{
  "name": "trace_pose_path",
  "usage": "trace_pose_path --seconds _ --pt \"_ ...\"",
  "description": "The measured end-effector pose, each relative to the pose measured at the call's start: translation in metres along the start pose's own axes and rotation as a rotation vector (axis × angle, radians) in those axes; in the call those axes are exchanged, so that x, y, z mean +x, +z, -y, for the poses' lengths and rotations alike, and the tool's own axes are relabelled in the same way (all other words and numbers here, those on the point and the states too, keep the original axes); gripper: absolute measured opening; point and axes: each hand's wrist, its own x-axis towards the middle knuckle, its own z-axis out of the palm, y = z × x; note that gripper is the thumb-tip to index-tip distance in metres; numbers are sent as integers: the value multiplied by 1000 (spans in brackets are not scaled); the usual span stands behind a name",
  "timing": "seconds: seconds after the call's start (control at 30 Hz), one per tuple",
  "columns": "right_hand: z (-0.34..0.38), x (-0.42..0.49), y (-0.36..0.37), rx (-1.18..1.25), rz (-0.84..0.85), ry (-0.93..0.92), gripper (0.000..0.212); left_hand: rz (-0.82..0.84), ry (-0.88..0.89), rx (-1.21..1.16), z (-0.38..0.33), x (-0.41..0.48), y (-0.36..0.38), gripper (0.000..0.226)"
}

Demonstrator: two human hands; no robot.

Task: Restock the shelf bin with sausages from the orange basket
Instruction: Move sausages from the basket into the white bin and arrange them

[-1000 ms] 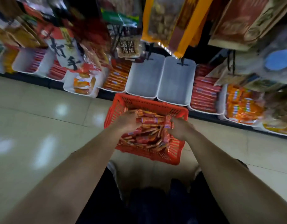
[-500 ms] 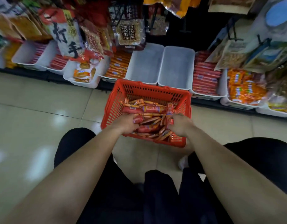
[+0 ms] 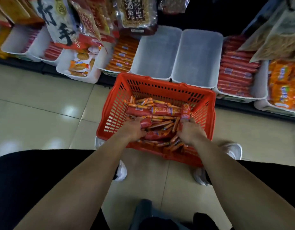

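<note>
In the near half of the orange basket [image 3: 163,87], the left hand [image 3: 132,128] is curled round a thick red sausage [image 3: 146,123] and the right hand [image 3: 192,132] is closed on a short sausage [image 3: 185,112] held upright by the right wall. Loose sausages [image 3: 161,125] are heaped between, mostly crosswise. Two empty bins [image 3: 157,52] are set just beyond the far rim, straight ahead of both hands.

Glossy beige floor tiles [image 3: 44,113] reflect overhead light. A dark low shelf [image 3: 27,65] runs along the floor's far edge; snack bags [image 3: 138,12] hang above it, perhaps from hooks.
</note>
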Motion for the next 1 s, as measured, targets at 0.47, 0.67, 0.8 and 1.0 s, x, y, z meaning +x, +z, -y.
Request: trace_pose_path --seconds 0.47,0.67,0.8,1.0 --pt "-13 85 75 256 -204 252 99 -23 11 273 34 113 50 70" --pt "-15 78 79 289 -197 218 105 -17 128 301 45 114 50 61" --pt "-10 67 83 227 -35 131 101 6 128 279 46 106 48 58" --pt "-4 64 95 84 92 25 102 79 66 202 46 104 44 54"
